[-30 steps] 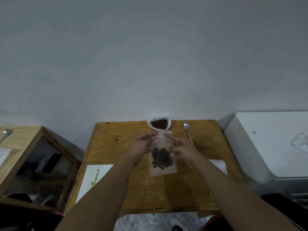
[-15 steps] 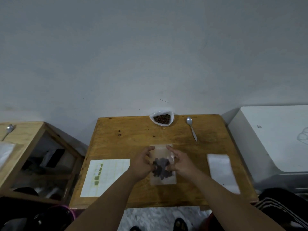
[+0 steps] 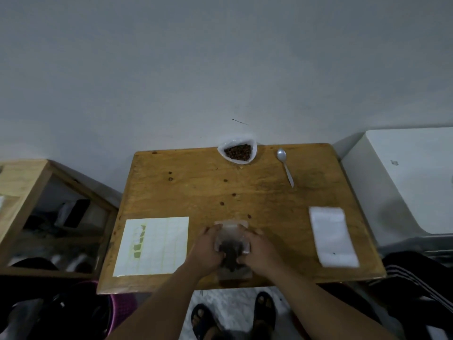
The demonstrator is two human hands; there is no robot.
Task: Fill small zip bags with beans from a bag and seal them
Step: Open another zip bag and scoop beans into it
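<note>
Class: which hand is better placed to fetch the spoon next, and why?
Likely the right hand: the spoon lies on its side; the left hand would cross over the zip bag.

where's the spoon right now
Head view: the spoon lies on the wooden table at its far right, just right of the open bag of beans, not touching it.

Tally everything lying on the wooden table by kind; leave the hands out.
Bags holding beans: 2, the big open bag and the small zip bag
Spoon: 1
Gridded paper sheet: 1
White flat stack: 1
Total: 5
</note>
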